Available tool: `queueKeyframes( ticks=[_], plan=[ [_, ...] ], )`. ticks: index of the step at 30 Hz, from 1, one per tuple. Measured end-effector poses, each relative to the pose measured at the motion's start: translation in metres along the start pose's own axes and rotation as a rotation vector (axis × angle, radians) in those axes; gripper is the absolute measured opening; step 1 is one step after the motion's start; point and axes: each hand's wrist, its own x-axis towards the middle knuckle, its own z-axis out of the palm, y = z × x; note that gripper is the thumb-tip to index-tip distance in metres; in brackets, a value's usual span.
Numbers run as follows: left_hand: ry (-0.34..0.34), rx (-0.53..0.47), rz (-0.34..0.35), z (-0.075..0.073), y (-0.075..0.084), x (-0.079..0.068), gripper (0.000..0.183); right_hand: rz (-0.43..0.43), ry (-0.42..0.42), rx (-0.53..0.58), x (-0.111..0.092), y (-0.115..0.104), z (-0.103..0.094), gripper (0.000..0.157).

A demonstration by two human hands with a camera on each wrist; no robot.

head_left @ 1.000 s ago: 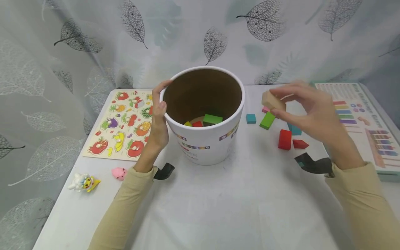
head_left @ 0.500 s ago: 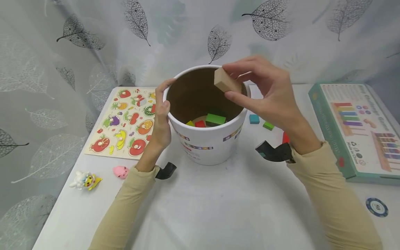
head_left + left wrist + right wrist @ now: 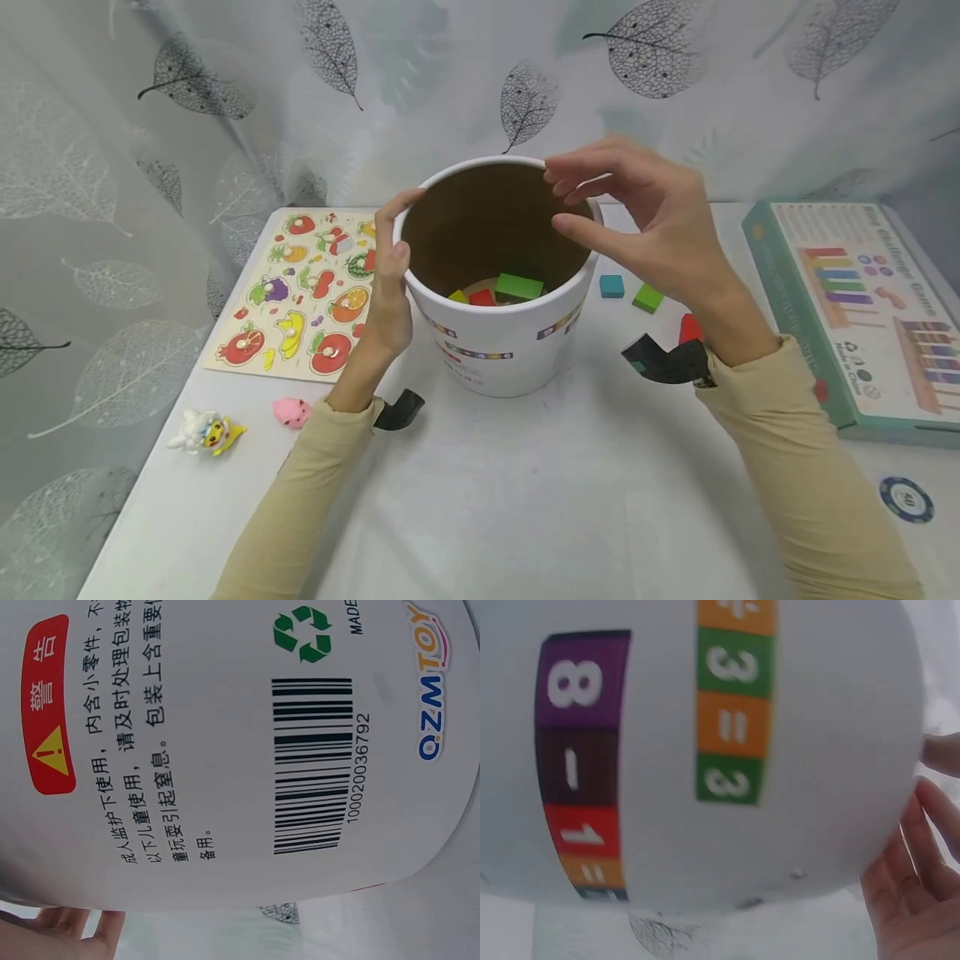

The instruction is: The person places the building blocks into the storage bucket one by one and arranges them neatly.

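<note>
A white bucket [image 3: 502, 367] with printed number strips stands upright on the table. My left hand [image 3: 390, 292] grips its left rim, thumb and fingertips at the edge. Over the right side of the rim, my right hand [image 3: 648, 221] hovers with thumb and fingers spread apart and holding nothing. Inside the bucket lie a green block [image 3: 519, 287], a red block [image 3: 482, 297] and a yellow block [image 3: 458, 296], partly cut off by the front rim. The left wrist view shows the bucket's printed wall [image 3: 217, 787]; the right wrist view shows its coloured number strips [image 3: 735, 712].
Right of the bucket lie a teal block [image 3: 611, 286], a green block [image 3: 648, 297] and a red block [image 3: 690, 329], partly hidden. Farther right are a game box [image 3: 870, 333] and a round chip [image 3: 907, 499]. A fruit puzzle board [image 3: 285, 292] and small figurines [image 3: 206, 433] lie left.
My right hand carried a plain wooden block leftward over the bucket and has let it go; the block is out of sight now. My left hand stays on the rim.
</note>
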Motion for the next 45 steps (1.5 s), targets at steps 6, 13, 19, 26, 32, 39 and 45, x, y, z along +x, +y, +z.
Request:
queueKeyframes(
  ticks=[6, 13, 19, 26, 32, 39, 45],
  plan=[
    [0.002, 0.009, 0.0, 0.0, -0.001, 0.0, 0.073, 0.008, 0.063, -0.057, -0.008, -0.006, -0.025, 0.042],
    [0.0, 0.015, -0.005, 0.0, -0.001, 0.0, 0.074, 0.165, 0.018, -0.451, -0.05, 0.007, -0.064, 0.048],
    [-0.005, 0.01, 0.005, 0.001, 0.0, 0.0, 0.074, 0.361, -0.129, -0.678, -0.103, 0.033, -0.089, 0.051],
    [-0.004, 0.017, 0.002, 0.0, 0.0, 0.001, 0.078, 0.468, -0.221, -0.682, -0.15, 0.06, -0.108, 0.056],
    [-0.003, 0.016, -0.004, -0.001, -0.001, 0.0, 0.078, 0.599, -0.323, -0.707, -0.163, 0.065, -0.111, 0.06],
    [-0.002, 0.018, -0.004, 0.0, -0.001, 0.0, 0.078, 0.6, -0.36, -0.699, -0.161, 0.069, -0.1, 0.061],
    [-0.004, 0.003, -0.008, 0.0, 0.0, -0.001, 0.075, 0.551, -0.397, -0.678, -0.156, 0.075, -0.09, 0.058]
  ],
)
